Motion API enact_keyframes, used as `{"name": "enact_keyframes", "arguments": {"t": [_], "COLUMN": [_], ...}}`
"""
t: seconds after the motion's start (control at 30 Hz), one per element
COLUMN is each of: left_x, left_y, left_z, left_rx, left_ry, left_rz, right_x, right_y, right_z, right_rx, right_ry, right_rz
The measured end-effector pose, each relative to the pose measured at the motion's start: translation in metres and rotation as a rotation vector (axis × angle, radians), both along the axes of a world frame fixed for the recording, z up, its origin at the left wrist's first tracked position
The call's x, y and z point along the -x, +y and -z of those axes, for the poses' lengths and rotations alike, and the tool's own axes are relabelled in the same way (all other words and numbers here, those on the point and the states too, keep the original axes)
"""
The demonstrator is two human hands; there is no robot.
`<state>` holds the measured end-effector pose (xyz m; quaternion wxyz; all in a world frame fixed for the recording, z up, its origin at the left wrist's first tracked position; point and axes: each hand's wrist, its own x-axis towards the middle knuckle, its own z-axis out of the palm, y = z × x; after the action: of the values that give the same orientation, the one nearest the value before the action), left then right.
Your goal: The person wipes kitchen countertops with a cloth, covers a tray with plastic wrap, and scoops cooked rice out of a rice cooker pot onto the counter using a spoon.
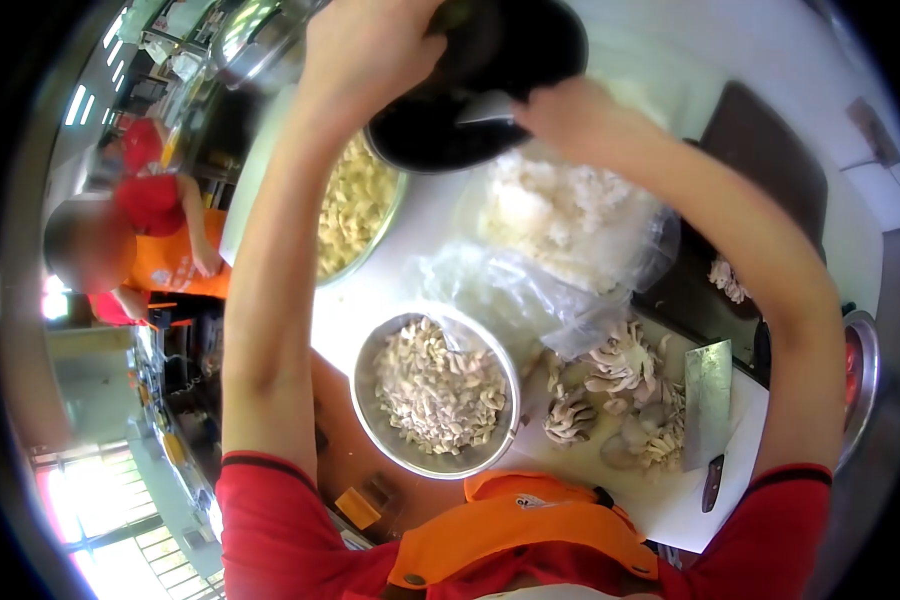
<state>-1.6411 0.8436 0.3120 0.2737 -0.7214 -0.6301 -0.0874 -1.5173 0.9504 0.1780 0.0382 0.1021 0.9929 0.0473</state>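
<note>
At the top of the view my left hand [375, 45] is closed by the left rim of a large round black bowl [510, 55]; its fingertips are partly cut off. Over the bowl's near right side, my right hand [570, 118] is closed on a pale, flat, pointed utensil [487, 108], blurred and too small to name exactly. Below this hand lies white shredded food [570, 215] in a clear plastic bag [500, 285]. A glass bowl of yellowish diced food [355, 205] stands beneath my left forearm. Nearer me is a metal bowl [360, 385] of chopped mushrooms [440, 390].
Mushroom clusters [620, 365] and a cleaver [708, 400] lie on a cutting board [650, 500] at the near right. A dark tray [770, 160] is beyond my right arm. On the left, another person in an orange apron [175, 255] works nearby.
</note>
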Motion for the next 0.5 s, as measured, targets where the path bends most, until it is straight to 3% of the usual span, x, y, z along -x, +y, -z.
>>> {"name": "enact_keyframes", "arguments": {"t": [0.03,0.13,0.2,0.27,0.3,0.43,0.5], "left_x": [-0.001,-0.008,-0.01,-0.007,-0.004,-0.002,-0.007], "left_y": [-0.001,0.002,0.005,0.007,0.006,0.002,0.003], "left_z": [-0.001,0.001,-0.001,0.0,0.0,0.001,0.002], "left_rx": [0.003,0.004,0.006,0.013,0.004,0.008,0.014], "left_ry": [0.006,0.003,0.005,0.001,0.004,0.0,-0.023], "left_rz": [0.002,0.024,0.029,0.022,0.009,0.009,0.035], "right_x": [-0.003,0.008,0.03,0.031,0.022,-0.014,-0.004], "right_y": [0.004,-0.004,-0.01,-0.031,-0.036,-0.006,-0.008], "right_z": [-0.014,-0.026,-0.001,0.017,0.031,0.005,0.003], "right_rx": [-0.031,0.497,0.906,0.878,0.849,0.12,0.06], "right_ry": [-0.044,0.298,0.468,0.422,0.441,0.138,0.376], "right_rz": [0.003,0.214,0.083,-0.039,0.025,0.007,-0.031]}}
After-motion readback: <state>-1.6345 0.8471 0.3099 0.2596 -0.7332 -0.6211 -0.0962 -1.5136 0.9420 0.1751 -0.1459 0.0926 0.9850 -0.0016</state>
